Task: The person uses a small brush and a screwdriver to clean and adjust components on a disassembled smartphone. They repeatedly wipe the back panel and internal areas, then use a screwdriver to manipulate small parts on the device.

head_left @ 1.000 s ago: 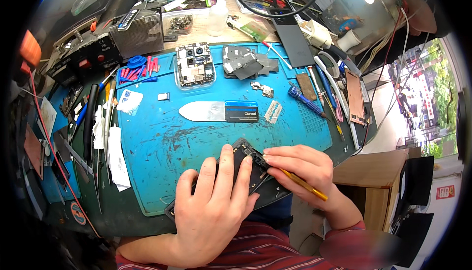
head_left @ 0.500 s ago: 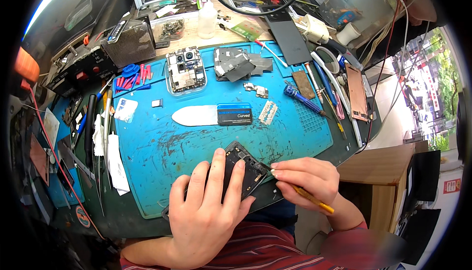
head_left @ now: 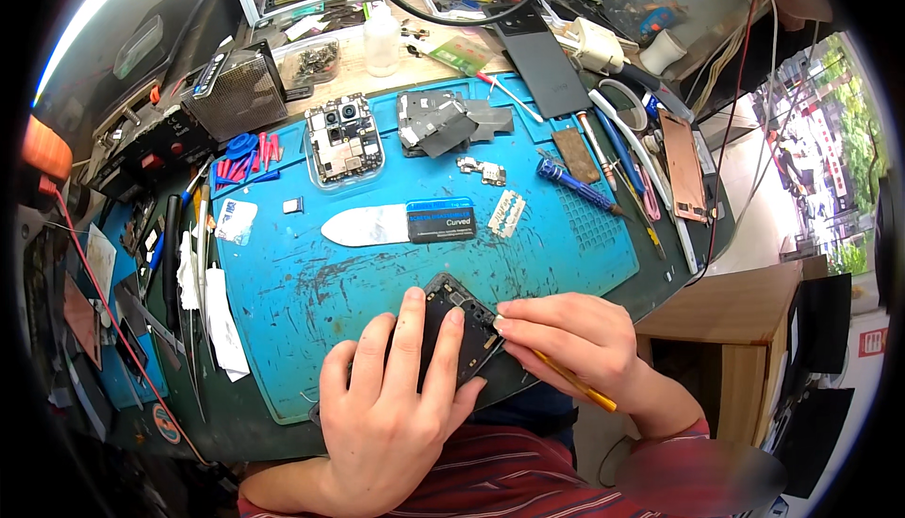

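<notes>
My left hand [head_left: 391, 405] lies with fingers spread across a dark phone frame [head_left: 457, 344], its thumb along the near edge, holding the frame at the front of the blue mat. Small components and bare metal spots show at the frame's far end; my palm covers the lower end. In my right hand [head_left: 584, 339] is a slim golden-yellow tool [head_left: 584, 388], pinched between thumb and fingers at the frame's right edge. Its working tip is hidden by the fingertips. Beyond the frame lie a white pointed blade with a black-and-blue grip [head_left: 396, 223] and a perforated razor blade [head_left: 507, 213].
On the blue mat [head_left: 283, 320] stand a clear tray holding a circuit board [head_left: 341, 146], dark sheet parts [head_left: 452, 120], a small board [head_left: 483, 171] and a blue screwdriver [head_left: 577, 185]. Several tools lie along both sides. A clear bottle [head_left: 382, 42] stands behind.
My right fingertips have come in slightly closer to the phone frame's right edge. The left hand keeps its spread hold. The whole view has shifted slightly.
</notes>
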Demonstrator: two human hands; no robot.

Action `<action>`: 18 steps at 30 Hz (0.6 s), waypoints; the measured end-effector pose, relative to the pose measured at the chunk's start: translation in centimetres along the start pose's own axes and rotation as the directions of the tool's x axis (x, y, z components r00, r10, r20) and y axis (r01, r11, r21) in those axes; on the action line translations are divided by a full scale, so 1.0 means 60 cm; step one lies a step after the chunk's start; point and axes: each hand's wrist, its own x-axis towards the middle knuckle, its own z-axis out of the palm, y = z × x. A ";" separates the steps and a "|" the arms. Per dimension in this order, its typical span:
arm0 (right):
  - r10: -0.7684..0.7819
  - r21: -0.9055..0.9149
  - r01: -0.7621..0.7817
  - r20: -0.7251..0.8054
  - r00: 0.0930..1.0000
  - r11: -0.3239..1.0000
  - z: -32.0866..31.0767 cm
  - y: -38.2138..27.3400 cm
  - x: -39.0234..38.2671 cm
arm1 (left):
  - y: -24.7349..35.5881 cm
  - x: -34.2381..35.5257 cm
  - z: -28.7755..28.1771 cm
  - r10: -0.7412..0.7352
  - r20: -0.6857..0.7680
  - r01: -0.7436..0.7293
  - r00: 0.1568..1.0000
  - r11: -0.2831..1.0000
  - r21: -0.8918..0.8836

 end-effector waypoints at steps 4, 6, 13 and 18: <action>0.057 -0.002 -0.057 0.035 0.998 0.998 -0.008 -0.010 -0.002 | -0.003 -0.002 -0.002 -0.003 0.012 0.003 1.000 1.000 -0.003; 0.055 -0.005 -0.055 0.025 0.998 0.998 -0.008 -0.008 0.001 | -0.001 0.000 -0.002 -0.005 0.007 0.005 1.000 1.000 0.001; 0.041 0.078 -0.040 -0.010 0.999 0.996 0.001 0.010 0.002 | -0.003 -0.002 -0.001 -0.007 0.000 0.007 1.000 1.000 -0.019; 0.028 0.079 -0.028 -0.004 1.000 0.997 0.005 0.014 0.017 | -0.004 -0.006 0.004 -0.018 -0.004 0.018 1.000 0.999 -0.027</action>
